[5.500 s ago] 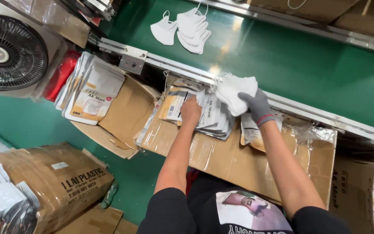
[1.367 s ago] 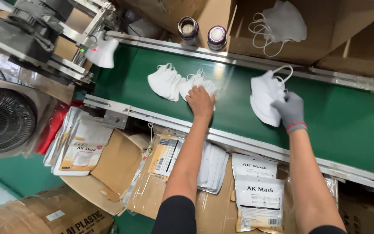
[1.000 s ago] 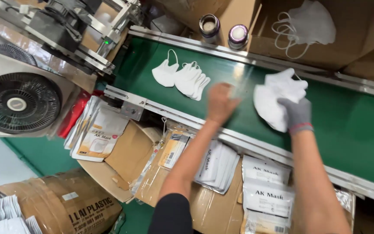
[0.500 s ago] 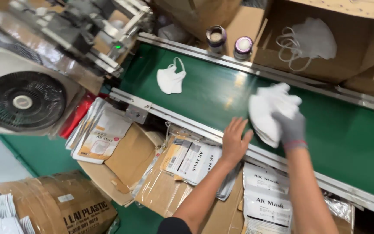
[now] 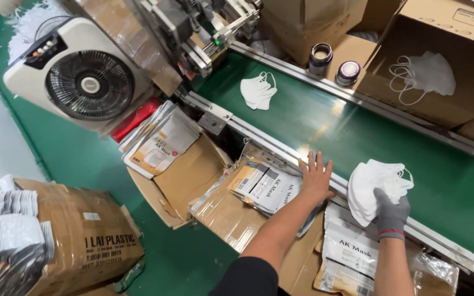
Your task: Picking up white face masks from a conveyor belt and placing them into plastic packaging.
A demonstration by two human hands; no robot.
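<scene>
Left hand has dropped, fingers spread, seemingly touching pouches; gloved right hand grips mask stack.

A stack of white masks is gripped by the right hand, which is covered by a grey glove with a red band at the wrist. The left hand is bare. The conveyor belt is coloured deep green, edged in silver metal. White masks are seen on the belt's far end. The pouches are printed white, tan and black. The boxes are brown.
</scene>
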